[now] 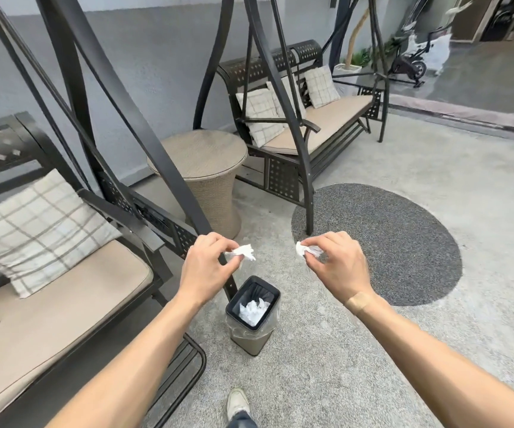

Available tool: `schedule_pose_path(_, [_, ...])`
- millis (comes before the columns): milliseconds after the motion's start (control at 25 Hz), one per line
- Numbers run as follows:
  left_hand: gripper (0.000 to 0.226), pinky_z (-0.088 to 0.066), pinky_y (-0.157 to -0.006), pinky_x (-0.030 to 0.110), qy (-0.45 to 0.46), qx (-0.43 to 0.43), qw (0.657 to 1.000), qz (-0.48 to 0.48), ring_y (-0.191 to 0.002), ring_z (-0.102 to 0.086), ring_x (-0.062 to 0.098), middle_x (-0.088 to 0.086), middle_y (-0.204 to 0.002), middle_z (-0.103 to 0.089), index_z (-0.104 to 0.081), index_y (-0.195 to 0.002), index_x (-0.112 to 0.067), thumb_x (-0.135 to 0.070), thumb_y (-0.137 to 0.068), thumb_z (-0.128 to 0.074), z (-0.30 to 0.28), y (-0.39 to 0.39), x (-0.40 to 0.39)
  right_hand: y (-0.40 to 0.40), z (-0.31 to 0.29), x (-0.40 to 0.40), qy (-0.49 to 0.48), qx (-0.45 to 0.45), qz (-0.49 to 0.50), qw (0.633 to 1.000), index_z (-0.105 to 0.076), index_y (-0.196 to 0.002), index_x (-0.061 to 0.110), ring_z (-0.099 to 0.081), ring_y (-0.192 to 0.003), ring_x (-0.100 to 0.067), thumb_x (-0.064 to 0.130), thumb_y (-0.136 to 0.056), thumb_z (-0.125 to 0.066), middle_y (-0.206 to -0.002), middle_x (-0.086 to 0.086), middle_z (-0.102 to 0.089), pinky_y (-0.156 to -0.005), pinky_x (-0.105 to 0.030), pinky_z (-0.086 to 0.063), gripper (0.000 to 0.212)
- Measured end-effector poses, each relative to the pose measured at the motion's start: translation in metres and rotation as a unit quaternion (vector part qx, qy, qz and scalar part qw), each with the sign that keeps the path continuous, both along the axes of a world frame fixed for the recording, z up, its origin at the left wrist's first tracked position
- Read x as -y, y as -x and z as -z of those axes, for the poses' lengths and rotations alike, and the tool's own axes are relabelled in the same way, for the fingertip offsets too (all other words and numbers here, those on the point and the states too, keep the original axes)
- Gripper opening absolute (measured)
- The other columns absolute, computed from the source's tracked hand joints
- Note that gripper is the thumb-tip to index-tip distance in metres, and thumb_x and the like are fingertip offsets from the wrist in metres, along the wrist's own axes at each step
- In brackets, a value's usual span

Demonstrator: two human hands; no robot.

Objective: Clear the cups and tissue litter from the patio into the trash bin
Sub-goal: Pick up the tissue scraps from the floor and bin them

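Two hands pinched narrow: left hand (207, 263) holds left tissue (245, 252), right hand (336, 261) right tissue (306, 250), above trash bin (251, 327).

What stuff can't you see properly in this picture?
- Head view: the inside of the trash bin below the white tissue is hidden, so cups there cannot be told.
- The tissue in the left hand and the tissue in the right hand are partly covered by fingers.
- The near swing bench is cut off by the left edge.
- The exercise bike far back is blurred.
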State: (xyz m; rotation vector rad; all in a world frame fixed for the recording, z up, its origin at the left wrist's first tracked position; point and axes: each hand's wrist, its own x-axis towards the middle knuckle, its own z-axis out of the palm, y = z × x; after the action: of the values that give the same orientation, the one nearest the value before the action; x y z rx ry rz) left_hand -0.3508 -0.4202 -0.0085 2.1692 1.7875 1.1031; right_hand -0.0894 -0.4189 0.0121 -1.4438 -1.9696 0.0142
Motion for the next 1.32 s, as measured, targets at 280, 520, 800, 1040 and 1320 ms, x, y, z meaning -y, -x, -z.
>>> schedule_pose_path(280, [0.008, -0.045, -0.075, 0.033, 0.018, 0.015, 1.0, -0.002, -0.083, -0.046, 0.009, -0.013, -0.086, -0.058, -0.07, -0.086, -0.026, -0.026, -0.08, -0.075, 0.013, 0.042, -0.117, 0.054, 0.003, -0.119, 0.027, -0.003, -0.006, 1.0, -0.072, -0.09, 0.024, -0.058, -0.082, -0.023, 0.02, -0.076, -0.078, -0.084, 0.004, -0.068, -0.073, -0.041, -0.045, 0.015])
schedule_pose_path(520, [0.008, -0.045, -0.079, 0.034, 0.044, 0.026, 0.999, 0.015, -0.089, -0.049, 0.01, -0.013, -0.093, -0.057, -0.071, -0.089, -0.027, -0.029, -0.082, -0.073, 0.029, 0.048, -0.181, 0.069, 0.016, -0.173, 0.033, -0.021, -0.009, 0.999, -0.073, -0.089, 0.021, -0.06, -0.08, -0.025, 0.017, -0.074, -0.079, -0.083, 0.002, -0.068, -0.07, -0.041, -0.047, 0.017])
schedule_pose_path(800, [0.01, -0.046, -0.08, 0.032, 0.065, 0.047, 0.996, -0.028, -0.091, -0.051, 0.008, -0.016, -0.099, -0.059, -0.071, -0.089, -0.029, -0.026, -0.08, -0.075, 0.05, 0.031, -0.23, 0.054, 0.036, -0.233, 0.064, -0.026, -0.032, 0.997, -0.074, -0.089, 0.019, -0.061, -0.081, -0.026, 0.016, -0.074, -0.08, -0.084, -0.001, -0.069, -0.07, -0.041, -0.047, 0.016])
schedule_pose_path(1040, [0.01, -0.042, -0.083, 0.031, 0.104, 0.069, 0.988, -0.086, -0.096, -0.054, 0.011, -0.015, -0.102, -0.061, -0.072, -0.089, -0.025, -0.023, -0.08, -0.077, 0.08, 0.016, -0.25, 0.041, 0.072, -0.278, 0.116, -0.022, -0.06, 0.991, -0.073, -0.092, 0.021, -0.059, -0.084, -0.022, 0.019, -0.076, -0.079, -0.088, 0.002, -0.069, -0.074, -0.04, -0.046, 0.017])
schedule_pose_path(1320, [0.011, -0.042, -0.09, 0.036, 0.178, 0.099, 0.97, -0.134, -0.102, -0.054, 0.01, -0.011, -0.104, -0.064, -0.073, -0.093, -0.021, -0.022, -0.082, -0.075, 0.169, 0.021, -0.262, 0.052, 0.168, -0.315, 0.205, -0.012, -0.079, 0.975, -0.072, -0.097, 0.023, -0.056, -0.086, -0.014, 0.025, -0.078, -0.077, -0.092, 0.006, -0.069, -0.079, -0.04, -0.047, 0.02])
